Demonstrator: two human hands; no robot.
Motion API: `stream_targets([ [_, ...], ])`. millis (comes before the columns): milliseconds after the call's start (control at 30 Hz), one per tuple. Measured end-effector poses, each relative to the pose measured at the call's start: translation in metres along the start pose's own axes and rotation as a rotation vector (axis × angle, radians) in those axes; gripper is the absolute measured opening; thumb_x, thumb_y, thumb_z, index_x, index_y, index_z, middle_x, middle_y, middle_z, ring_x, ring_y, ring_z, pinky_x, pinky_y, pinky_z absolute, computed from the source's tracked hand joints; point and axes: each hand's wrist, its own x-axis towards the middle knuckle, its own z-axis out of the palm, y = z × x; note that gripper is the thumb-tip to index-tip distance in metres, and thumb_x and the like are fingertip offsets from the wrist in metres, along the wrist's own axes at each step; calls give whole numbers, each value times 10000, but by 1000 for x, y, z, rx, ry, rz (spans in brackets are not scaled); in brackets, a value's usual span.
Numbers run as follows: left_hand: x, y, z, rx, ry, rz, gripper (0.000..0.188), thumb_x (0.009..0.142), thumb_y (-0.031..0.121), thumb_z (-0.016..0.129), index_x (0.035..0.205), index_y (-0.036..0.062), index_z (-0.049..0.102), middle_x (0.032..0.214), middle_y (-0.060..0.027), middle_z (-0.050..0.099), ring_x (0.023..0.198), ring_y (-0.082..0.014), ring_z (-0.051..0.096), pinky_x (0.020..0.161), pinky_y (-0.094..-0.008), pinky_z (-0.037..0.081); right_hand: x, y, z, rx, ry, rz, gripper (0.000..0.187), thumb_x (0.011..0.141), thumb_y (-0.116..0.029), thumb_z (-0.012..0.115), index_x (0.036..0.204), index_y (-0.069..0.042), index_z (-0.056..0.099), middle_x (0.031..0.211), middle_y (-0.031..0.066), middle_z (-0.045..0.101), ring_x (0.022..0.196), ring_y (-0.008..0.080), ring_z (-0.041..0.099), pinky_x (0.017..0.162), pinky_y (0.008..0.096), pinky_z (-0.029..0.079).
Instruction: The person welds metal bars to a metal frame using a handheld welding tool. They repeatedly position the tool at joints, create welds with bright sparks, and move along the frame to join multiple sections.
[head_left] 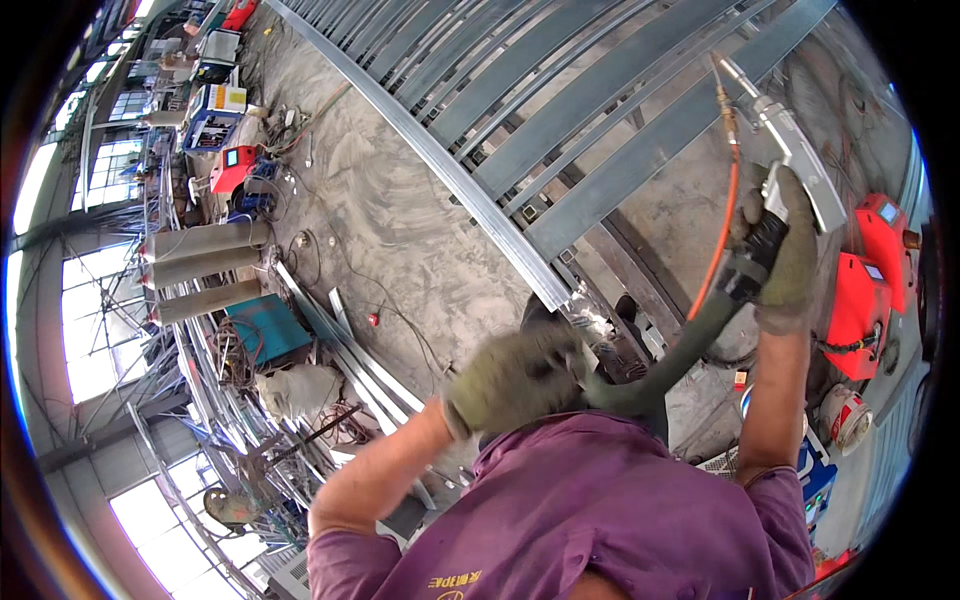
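Observation:
My right hand point(793, 250), in a green work glove, is closed around the grip of a silver-white handheld welding gun point(800, 150). The nozzle tips toward the upper left. From the gun an orange tube point(722, 240) and a thick dark green sheathed cable point(685, 345) run down toward my body. My left hand point(520, 375), also gloved in green, is in front of my chest beside the cable's lower bend. Motion smears its fingers, so I cannot tell whether it grips the cable. Ahead lies a galvanized steel frame point(440, 180) with several parallel flat bars.
Red machines point(858, 315) and a white bucket point(845, 418) stand at the right. Gas cylinders point(205, 268), a teal box point(270, 328) and loose metal profiles point(370, 365) lie at the left. Thin cables point(350, 262) cross the concrete floor. A dark steel beam point(630, 270) supports the frame.

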Motion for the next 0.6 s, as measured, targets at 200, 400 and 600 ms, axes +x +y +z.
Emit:
stream_targets([
  [200, 186, -91, -111, 862, 10, -220, 464, 1077, 548, 677, 1169, 115, 818, 1134, -196, 846, 1121, -381, 815, 983, -491, 626, -60, 0, -20, -599, 65, -47, 390, 1163, -397, 660, 1194, -22, 763, 720, 45, 687, 584, 121, 633, 536, 273, 470],
  [400, 291, -103, -107, 1119, -398, -163, 568, 1101, 523, 582, 1317, 55, 820, 1307, -207, 822, 1230, -370, 786, 1065, -502, 596, -117, 72, -40, -755, -143, 151, 400, 1168, -397, 687, 1289, -17, 717, 765, 9, 726, 655, 88, 657, 606, 270, 497],
  [600, 317, -143, -104, 1091, -419, -53, 487, 1069, 430, 592, 1250, 55, 845, 1269, -207, 826, 1196, -412, 775, 1047, -515, 592, -117, 142, -18, -785, -261, 281, 249, 1075, -103, 801, 1296, 11, 788, 1089, 80, 825, 895, 173, 785, 767, 347, 621],
])
